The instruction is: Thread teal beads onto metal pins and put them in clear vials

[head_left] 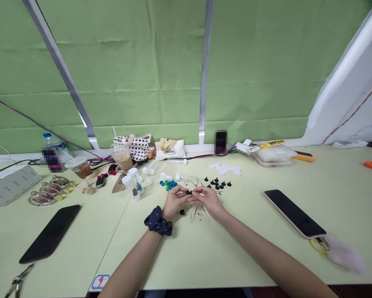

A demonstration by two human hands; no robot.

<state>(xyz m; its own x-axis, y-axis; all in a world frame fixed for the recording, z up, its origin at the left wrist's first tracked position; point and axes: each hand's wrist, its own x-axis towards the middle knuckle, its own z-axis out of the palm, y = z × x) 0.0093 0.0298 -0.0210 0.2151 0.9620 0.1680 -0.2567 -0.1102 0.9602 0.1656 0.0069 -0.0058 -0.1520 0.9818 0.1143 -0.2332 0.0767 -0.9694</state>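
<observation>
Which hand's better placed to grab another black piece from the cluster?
Probably the right hand: the black pieces lie just beyond it. The left hand is farther away, across the small dark part where both hands' fingertips meet.
</observation>
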